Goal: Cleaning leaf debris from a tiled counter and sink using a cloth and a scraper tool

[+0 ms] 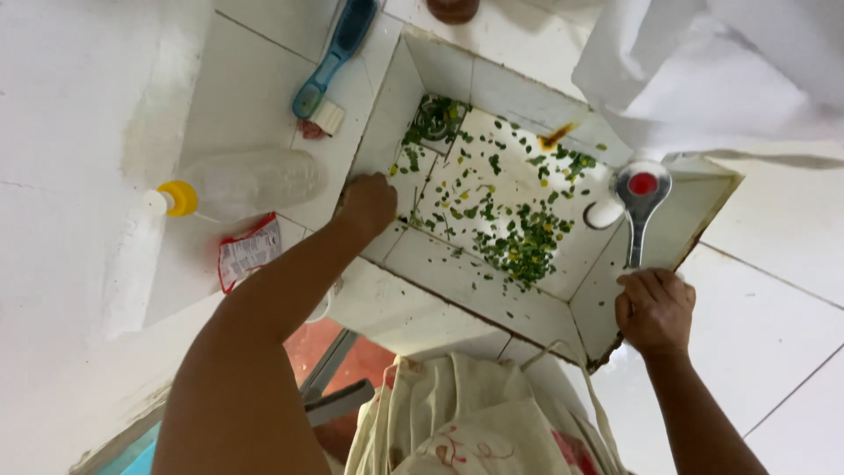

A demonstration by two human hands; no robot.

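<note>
Sink: a white tiled basin sunk into a tiled counter, its floor strewn with chopped green leaf bits and small yellow pieces, thickest toward the near right; more scraps gather over the drain in the far left corner
Left hand: the left hand rests on the basin's left rim, fingers curled down over the edge into the sink; it grips nothing that can be seen
Left arm: bare forearm stretched out from the lower left, crossing over the counter edge
Right hand: the right hand sits in a loose fist on the near right corner of the rim, knuckles up, just below the tap handle; whether it clasps anything cannot be told
Tap: a chrome lever with a red round mark, over the right side of the basin
Left counter: a clear plastic bottle with a yellow cap lying on its side, a red and white sachet near it, a blue-handled brush further back
Body: a cream apron with red print at the near edge
Room: white tiled counter and white wall; red floor below at lower left
</note>
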